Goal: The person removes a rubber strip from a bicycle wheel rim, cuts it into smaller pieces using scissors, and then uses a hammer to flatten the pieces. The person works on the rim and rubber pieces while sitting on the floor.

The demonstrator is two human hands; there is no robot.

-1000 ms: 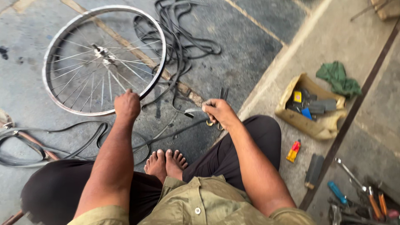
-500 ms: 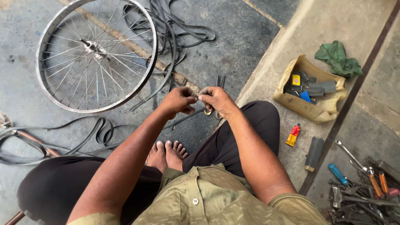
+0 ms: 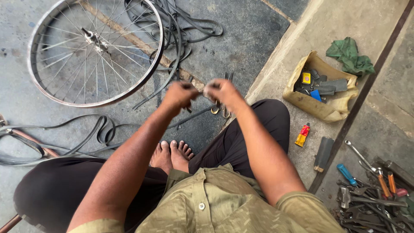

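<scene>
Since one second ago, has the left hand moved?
Yes. The left hand has moved away from the wheel rim toward the right hand, and now nearly meets it above the scissors.

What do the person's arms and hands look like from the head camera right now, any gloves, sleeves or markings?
Both hands are bare: no gloves, rings or watch visible on the left hand or the right hand, though both are motion-blurred. The forearms are bare too. Short sleeves of an olive-khaki patterned shirt with pale buttons end at the upper arms. No markings are visible.
</scene>
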